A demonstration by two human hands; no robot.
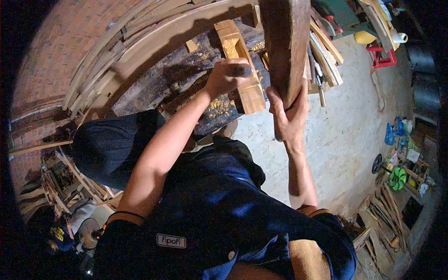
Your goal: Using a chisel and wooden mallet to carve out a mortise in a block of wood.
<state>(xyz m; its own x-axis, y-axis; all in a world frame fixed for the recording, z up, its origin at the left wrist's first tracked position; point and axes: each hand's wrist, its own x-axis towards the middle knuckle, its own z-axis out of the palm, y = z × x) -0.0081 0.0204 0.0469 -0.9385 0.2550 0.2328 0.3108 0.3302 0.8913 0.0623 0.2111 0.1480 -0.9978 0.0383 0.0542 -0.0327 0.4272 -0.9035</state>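
My left hand (226,78) is closed around a chisel, whose dark round handle end (240,70) points up; its blade is hidden. Beneath that hand lies a pale wooden block (252,99) with a cut slot along its upper face. My right hand (290,116) grips the near end of a thick wooden beam (289,46), held up to the right of the block. The far end of the beam runs out of the top of the view. Under the block is a dark, worn timber surface (149,84) scattered with wood chips (219,108).
Long boards (105,63) lean by the brick wall (51,60) at left. More wood strips (326,51) lie beyond the beam, near a red stool (381,57). A green wheel (397,178) and scrap wood (385,214) are at right. Another person (60,233) is at lower left.
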